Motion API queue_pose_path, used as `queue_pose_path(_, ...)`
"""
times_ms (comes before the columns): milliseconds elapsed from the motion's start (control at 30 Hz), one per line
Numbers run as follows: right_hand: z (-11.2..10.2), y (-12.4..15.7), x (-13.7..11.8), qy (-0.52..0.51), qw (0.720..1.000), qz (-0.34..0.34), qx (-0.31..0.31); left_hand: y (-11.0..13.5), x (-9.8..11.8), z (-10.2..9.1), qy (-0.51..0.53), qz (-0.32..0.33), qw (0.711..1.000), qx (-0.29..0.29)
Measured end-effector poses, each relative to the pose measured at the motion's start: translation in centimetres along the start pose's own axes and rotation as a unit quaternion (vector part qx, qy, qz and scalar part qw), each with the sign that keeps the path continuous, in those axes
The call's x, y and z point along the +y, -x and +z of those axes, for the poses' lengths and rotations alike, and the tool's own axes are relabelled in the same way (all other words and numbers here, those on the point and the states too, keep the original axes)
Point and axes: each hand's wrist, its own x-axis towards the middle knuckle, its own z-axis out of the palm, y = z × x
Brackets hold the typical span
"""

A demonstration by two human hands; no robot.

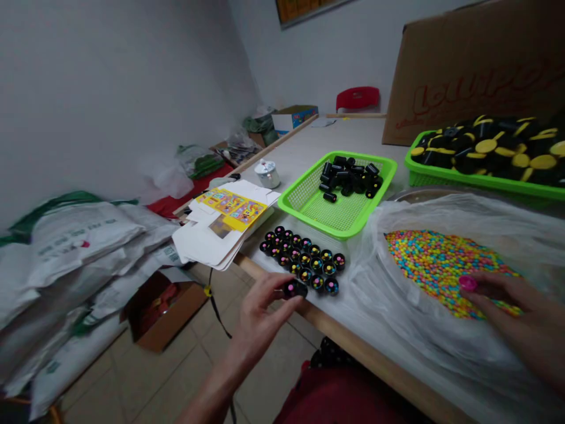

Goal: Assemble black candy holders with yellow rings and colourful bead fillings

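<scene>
My left hand (265, 306) pinches a small black cylindrical container (295, 288) near the table's front edge, its open top facing up. Just beyond it stand rows of similar black containers (304, 258) with coloured candies inside. Over a pile of small multicoloured candies (441, 265), my right hand (507, 300) holds a small pink cup (468, 283) between thumb and fingers. The candies lie in a clear plastic bag (366, 294) spread over a round metal basin (424, 193). Whatever the pink cup contains is too small to make out.
A green basket (304, 215) holds loose black cylinders. Another green basket (485, 184), heaped with black and yellow pieces, stands before a large cardboard box (468, 76). Printed cartons (225, 221) and a white lidded pot (267, 174) are at left. White sacks (88, 247) line the wall.
</scene>
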Motion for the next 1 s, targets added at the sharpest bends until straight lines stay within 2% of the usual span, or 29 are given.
queue_pose_path(100, 0.0, 0.0, -0.2, -0.010, 1.000, -0.004, -0.006, 1.6, -0.3, 1.7, -0.047, 0.039, 0.998, -0.030)
queue_pose_path(233, 0.0, 0.2, -0.3, 0.003, 1.000, -0.018, 0.008, 1.8, -0.5, 3.2, -0.075, 0.074, 0.994, -0.038)
queue_pose_path(400, 0.1, 0.2, -0.1, 0.019, 0.999, -0.034, -0.005, 0.9, -1.3, 4.0, -0.099, 0.120, 0.988, -0.015)
queue_pose_path(667, -0.1, 0.2, -0.2, 0.007, 0.999, -0.045, -0.009, 0.7, -2.4, 5.1, -0.121, 0.122, 0.985, -0.031)
queue_pose_path(800, 0.0, 0.3, -0.1, 0.008, 0.999, -0.048, -0.007, 1.4, -2.1, 4.8, -0.138, 0.140, 0.980, -0.025)
queue_pose_path(867, 0.2, 0.3, 0.2, -0.006, 0.999, -0.054, -0.005, 1.3, -1.3, 4.0, -0.152, 0.157, 0.976, 0.002)
queue_pose_path(933, 0.7, 0.2, 0.8, -0.029, 0.997, -0.065, -0.005, 0.2, 0.0, 3.0, -0.160, 0.181, 0.969, 0.042)
queue_pose_path(1000, 1.4, 0.0, 1.4, -0.044, 0.996, -0.080, -0.011, -2.3, 1.2, 2.0, -0.160, 0.211, 0.962, 0.069)
